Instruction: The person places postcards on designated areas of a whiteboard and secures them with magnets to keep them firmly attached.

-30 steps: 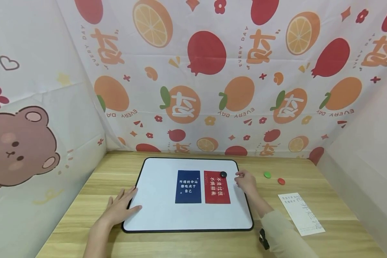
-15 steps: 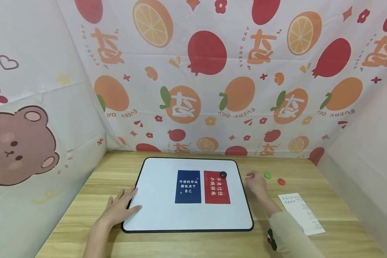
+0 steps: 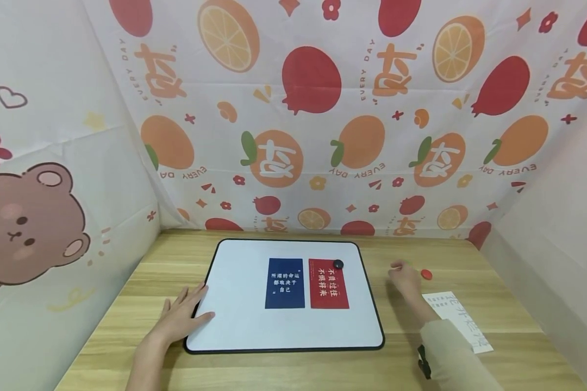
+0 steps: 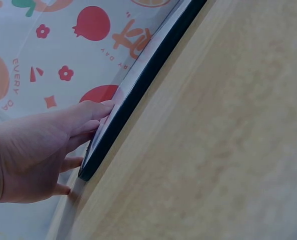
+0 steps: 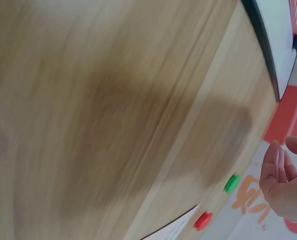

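Observation:
A whiteboard (image 3: 235, 326) with a black rim lies on the table. My left hand (image 3: 180, 319) rests on its left edge with fingers spread; the left wrist view shows the fingertips (image 4: 106, 106) touching the board's rim. On the board lie a blue card (image 3: 285, 296) and a red card (image 3: 318, 301), both printed with white characters. A round black magnet (image 3: 338, 264) sits at the red card's upper right. My right hand (image 3: 406, 279) hovers right of the board, fingers loosely bent, holding nothing. Near it are a green round magnet (image 5: 232, 183), hidden in the head view, and a red one (image 3: 426, 274).
A white card (image 3: 457, 320) with grey handwriting lies on the wooden table (image 3: 274, 372) at the right, partly covered by the right forearm. A fruit-patterned cloth (image 3: 318, 136) hangs behind the table, and pale cloth walls stand at both sides.
My right hand has moved right, away from the board's right edge, and now covers the green magnet in the head view. The left hand and the cards stay in place.

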Demonstrator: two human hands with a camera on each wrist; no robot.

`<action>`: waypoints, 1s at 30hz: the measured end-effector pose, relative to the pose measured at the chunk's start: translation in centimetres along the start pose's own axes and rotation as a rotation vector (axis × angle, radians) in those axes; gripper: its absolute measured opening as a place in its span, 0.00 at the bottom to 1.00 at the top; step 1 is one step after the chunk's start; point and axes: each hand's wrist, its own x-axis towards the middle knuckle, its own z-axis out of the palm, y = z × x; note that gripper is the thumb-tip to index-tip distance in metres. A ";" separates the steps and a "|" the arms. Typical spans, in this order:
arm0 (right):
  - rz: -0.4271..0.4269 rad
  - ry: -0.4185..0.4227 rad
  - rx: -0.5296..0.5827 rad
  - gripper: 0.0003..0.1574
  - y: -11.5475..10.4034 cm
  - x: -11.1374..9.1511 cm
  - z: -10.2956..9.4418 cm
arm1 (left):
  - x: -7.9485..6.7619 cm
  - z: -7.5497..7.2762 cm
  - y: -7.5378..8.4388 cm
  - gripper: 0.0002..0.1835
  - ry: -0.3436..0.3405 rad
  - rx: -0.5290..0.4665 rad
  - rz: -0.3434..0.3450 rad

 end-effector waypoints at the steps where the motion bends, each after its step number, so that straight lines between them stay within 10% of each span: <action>1: 0.004 -0.003 -0.006 0.18 0.2 0.0 -0.2 | 0.0 0.0 0.0 0.40 -0.001 -0.001 -0.001; 17: 0.061 0.005 -0.059 0.18 2.4 0.2 -3.1 | 0.1 0.0 -0.1 0.39 -0.002 -0.018 0.005; 30: 0.104 0.196 -0.043 0.15 4.7 0.8 -3.8 | 0.0 -0.1 0.2 0.40 -0.002 -0.020 0.000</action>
